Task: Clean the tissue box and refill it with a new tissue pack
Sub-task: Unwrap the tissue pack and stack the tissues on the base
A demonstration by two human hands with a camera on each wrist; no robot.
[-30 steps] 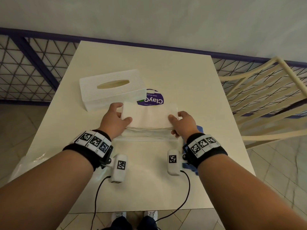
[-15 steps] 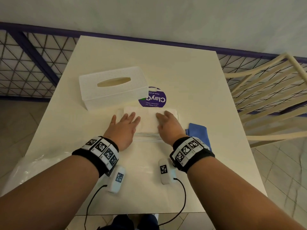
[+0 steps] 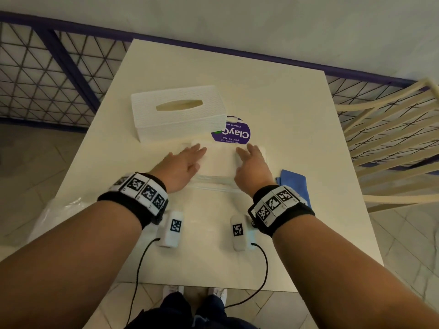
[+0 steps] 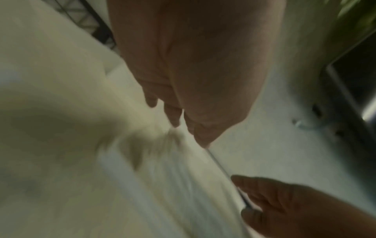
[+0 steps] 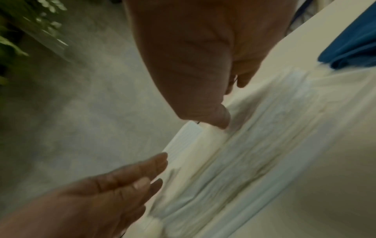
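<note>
The white tissue box cover [image 3: 178, 110] with its oval slot stands on the table, behind and left of my hands. A white stack of tissues [image 3: 218, 162] lies flat in front of it, with thin layered edges showing at its near side. My left hand [image 3: 185, 162] lies on the stack's left part with fingers straight. My right hand [image 3: 250, 162] lies on its right part, fingers also straight. In the left wrist view, the left hand [image 4: 193, 80] hovers close over the blurred tissues [image 4: 162, 177]. In the right wrist view, the right thumb touches the tissues [image 5: 254, 153].
A folded blue cloth [image 3: 294, 186] lies right of the right wrist. A purple round label [image 3: 234, 132] is on the cream table [image 3: 273, 103] behind the stack. Clear plastic wrap [image 3: 59, 210] hangs off the table's left edge. A slatted chair [image 3: 392, 138] stands at the right.
A second ago both hands gripped the ends of the tissue stack. They let go and now lie flat on top of it, fingers straight.
</note>
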